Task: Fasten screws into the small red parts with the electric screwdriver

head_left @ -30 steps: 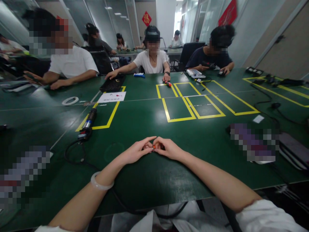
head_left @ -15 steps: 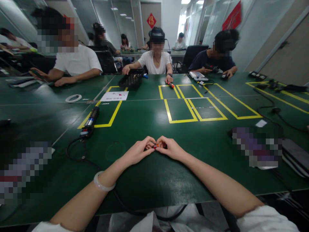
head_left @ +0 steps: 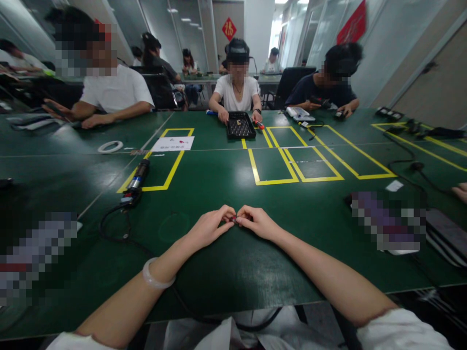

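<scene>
My left hand and my right hand meet above the green table, close to its front edge. Both are closed, fingertips pinched together around a small red piece. Most of that piece is covered by the fingers, and its kind cannot be made out. A pale bangle circles my left wrist.
To the left lies a black cylindrical tool with a looped cable. Yellow tape outlines mark the table. Opposite, a person holds a black tray beside a red-handled tool. A blurred-out device lies at right.
The person opposite has moved the black tray rightward, in front of themselves, with both hands. My fingers have shifted slightly around the red piece. Another person's hand appears at the right edge.
</scene>
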`<state>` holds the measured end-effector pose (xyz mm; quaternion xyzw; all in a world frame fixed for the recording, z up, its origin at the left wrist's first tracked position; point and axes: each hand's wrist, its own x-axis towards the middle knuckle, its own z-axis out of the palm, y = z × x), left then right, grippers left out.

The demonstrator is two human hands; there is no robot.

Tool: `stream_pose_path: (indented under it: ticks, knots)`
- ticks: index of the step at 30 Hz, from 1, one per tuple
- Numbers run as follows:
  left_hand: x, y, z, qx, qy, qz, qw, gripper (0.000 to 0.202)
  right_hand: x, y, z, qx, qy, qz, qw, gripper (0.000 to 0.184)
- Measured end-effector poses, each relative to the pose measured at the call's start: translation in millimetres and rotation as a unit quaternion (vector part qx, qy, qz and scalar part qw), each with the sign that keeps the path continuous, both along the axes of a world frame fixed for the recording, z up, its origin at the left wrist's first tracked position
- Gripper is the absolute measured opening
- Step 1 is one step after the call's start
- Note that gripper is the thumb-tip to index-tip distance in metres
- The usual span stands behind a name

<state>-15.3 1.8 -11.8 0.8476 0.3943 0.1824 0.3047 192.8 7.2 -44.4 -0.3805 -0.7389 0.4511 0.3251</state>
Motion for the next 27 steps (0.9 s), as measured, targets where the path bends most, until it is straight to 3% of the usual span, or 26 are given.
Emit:
stream_pose_path:
  ticks: [4, 10, 27]
  knots:
    - [-1.7, 1.0, -2.2, 0.045, 0.037, 0.011, 0.998, 0.020, 0.0, 0.3, -2.2, -0.007, 0.023, 0.007, 1.000, 0.017]
    - [-2.3, 2.8, -2.7, 0.037, 0.030, 0.024, 0.999, 0.023, -0.7, 0.1, -4.8, 0.010, 0.047, 0.022, 0.999, 0.022]
    - [-1.0, 3.0, -3.0, 0.021, 0.038, 0.003, 0.999, 0.018, -1.6, -1.8, -4.2, 0.105, -0.029, 0.000, 0.994, 0.012]
